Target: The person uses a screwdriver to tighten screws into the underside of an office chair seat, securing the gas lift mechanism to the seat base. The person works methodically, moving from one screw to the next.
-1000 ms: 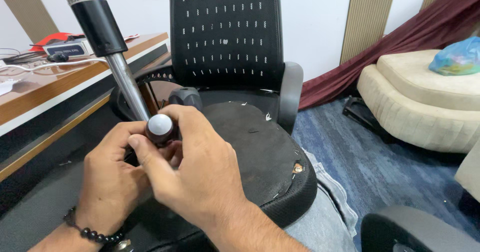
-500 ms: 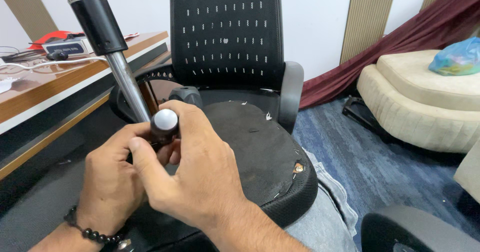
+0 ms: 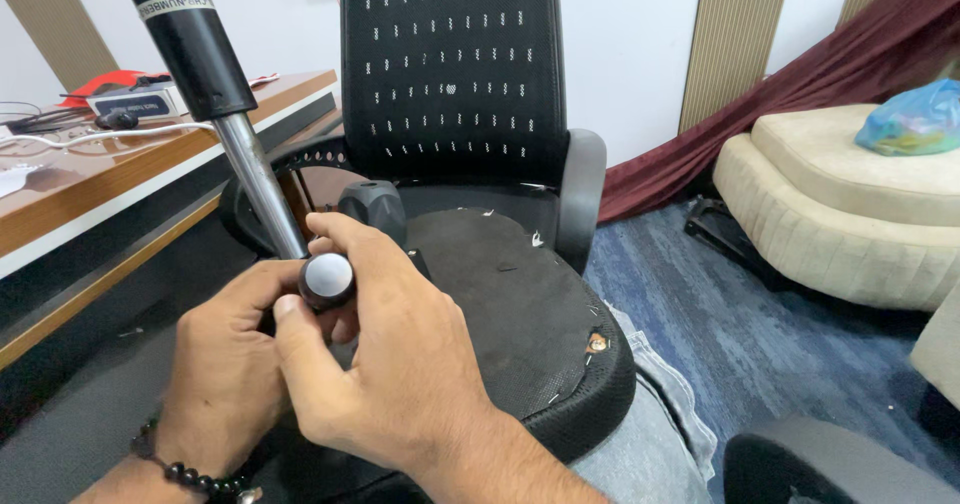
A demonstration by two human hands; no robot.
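I see the gas lift cylinder (image 3: 215,104) slanting down from top left, its chrome rod ending in a small black cap (image 3: 327,280) with a pale face. Steel, stiff, probably heavy and slick; the black barrel offers surer purchase. My right hand (image 3: 390,354) pinches the cap, left hand (image 3: 225,374) closes beneath. The rod's end stays hidden; the office chair (image 3: 500,294) sits behind.

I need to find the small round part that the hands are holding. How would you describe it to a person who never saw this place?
Start at the black mesh office chair by the wooden desk. A black cylinder with a shiny metal rod slants down before it. At the rod's lower end, between the left hand and right hand, sits a small dark cap; only it has a pale grey round face.
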